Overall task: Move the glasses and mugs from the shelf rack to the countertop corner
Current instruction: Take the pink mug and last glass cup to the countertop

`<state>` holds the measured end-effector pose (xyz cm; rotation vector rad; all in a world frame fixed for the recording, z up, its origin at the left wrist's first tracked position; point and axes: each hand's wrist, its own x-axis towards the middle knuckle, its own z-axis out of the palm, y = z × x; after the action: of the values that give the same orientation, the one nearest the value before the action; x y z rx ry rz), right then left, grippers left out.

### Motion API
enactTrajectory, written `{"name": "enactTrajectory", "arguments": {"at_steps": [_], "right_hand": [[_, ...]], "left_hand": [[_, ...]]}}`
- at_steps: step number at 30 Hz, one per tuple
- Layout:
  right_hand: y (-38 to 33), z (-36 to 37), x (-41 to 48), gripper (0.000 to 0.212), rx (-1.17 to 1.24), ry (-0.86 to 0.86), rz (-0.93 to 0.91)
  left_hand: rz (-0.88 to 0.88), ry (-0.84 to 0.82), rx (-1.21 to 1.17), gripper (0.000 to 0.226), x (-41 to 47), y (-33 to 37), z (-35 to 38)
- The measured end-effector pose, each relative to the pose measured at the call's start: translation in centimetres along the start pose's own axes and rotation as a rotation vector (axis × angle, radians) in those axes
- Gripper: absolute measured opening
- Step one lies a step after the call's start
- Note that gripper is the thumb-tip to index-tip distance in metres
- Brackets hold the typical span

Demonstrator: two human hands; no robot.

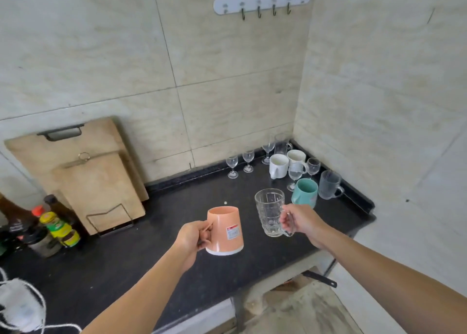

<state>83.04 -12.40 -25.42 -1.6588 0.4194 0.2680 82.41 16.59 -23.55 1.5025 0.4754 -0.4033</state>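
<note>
My left hand [193,237] grips the handle of a pink mug [226,228] with a price sticker, held above the black countertop [156,232]. My right hand [300,221] holds a clear glass mug [270,211] by its handle, just right of the pink one. In the far right corner stand several wine glasses [232,165], two white mugs [278,165], a teal mug [305,190], a frosted glass mug [329,184] and a tall clear glass mug [281,144]. The shelf rack is out of view.
Wooden cutting boards [83,174] lean on the wall at the left in a wire stand. Sauce bottles [58,227] crowd the left edge. A hook rail [261,2] hangs on the tiled wall. The counter's front edge drops off below my right arm.
</note>
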Motion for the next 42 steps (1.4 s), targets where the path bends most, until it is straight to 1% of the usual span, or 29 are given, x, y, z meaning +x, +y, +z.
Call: {"name": "enactTrajectory", "arguments": {"at_steps": [3, 6, 9, 12, 15, 18, 22, 30, 37, 42], "right_hand": [[-2.0, -1.5, 5.5, 0.035, 0.016, 0.0, -0.002], [-3.1, -2.0, 9.7, 0.038, -0.028, -0.004, 0.008], [-3.3, -2.3, 13.6, 0.037, -0.045, 0.008, 0.039], [-3.2, -2.2, 17.5, 0.035, -0.04, 0.025, 0.089], [-3.0, -1.7, 21.4, 0.037, -0.086, 0.041, 0.14], [-2.8, -1.3, 24.5, 0.039, -0.124, 0.065, 0.173], [-2.4, -0.6, 28.6, 0.033, -0.138, 0.034, 0.215], [-0.2, 1.0, 32.9, 0.034, -0.145, 0.0, 0.328], [0.1, 1.8, 34.3, 0.03, -0.141, -0.019, 0.337], [0.4, 1.8, 34.8, 0.026, -0.151, 0.007, 0.348]], "left_hand": [[-0.008, 0.013, -0.05, 0.035, 3.7, 1.7, 2.4], [-0.052, 0.044, -0.109, 0.027, 6.6, 2.6, 4.1], [-0.077, 0.049, -0.114, 0.028, 9.9, 3.4, 5.1], [-0.085, 0.044, -0.048, 0.031, 13.5, 4.1, 5.7], [-0.071, 0.014, 0.055, 0.035, 17.3, 4.6, 6.3], [-0.057, -0.029, 0.146, 0.033, 21.0, 5.1, 7.2], [-0.084, -0.063, 0.197, 0.029, 26.3, 5.2, 8.5], [-0.149, -0.082, 0.196, 0.026, 31.9, 3.7, 9.0], [-0.141, -0.119, 0.222, 0.026, 33.3, 3.2, 8.9], [-0.151, -0.117, 0.277, 0.019, 33.3, 2.7, 9.0]]}}
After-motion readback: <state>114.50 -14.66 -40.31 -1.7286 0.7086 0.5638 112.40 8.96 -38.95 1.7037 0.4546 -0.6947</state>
